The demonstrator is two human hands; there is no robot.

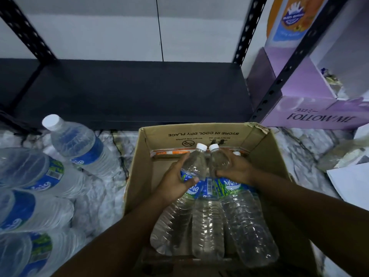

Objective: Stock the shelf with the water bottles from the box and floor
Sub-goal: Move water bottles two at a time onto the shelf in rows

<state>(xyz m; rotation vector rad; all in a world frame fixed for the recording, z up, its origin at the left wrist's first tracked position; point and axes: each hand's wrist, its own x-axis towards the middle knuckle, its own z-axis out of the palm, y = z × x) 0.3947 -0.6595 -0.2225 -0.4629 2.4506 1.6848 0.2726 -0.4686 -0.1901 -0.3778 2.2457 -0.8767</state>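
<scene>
Water bottles, clear plastic, white caps, blue-and-green labels. Location: three visible lying side by side in the cardboard box (265, 156), caps toward the shelf; a fourth cap shows behind the right hand, though the bottle itself is hidden. Further stock: floor bottles (50, 176) lying and standing left of the box on the marbled floor (299, 144).

Progress: black shelf (129, 90) directly beyond the box shows no bottles on its visible deck. Stocking is judged barely started; box lot and floor lot both remain.

Handling: left hand (175, 180) curls around the left bottle (191, 170) at its shoulder and label, thumb across the label. Right hand (235, 168) wraps the middle bottle (216, 162) just below its neck. Both hands are closed on their bottles, the two necks nearly touching. The third bottle (247, 220) lies untouched under the right forearm.

Adjacent: purple carton (311, 114) right of the shelf post (283, 76).
</scene>
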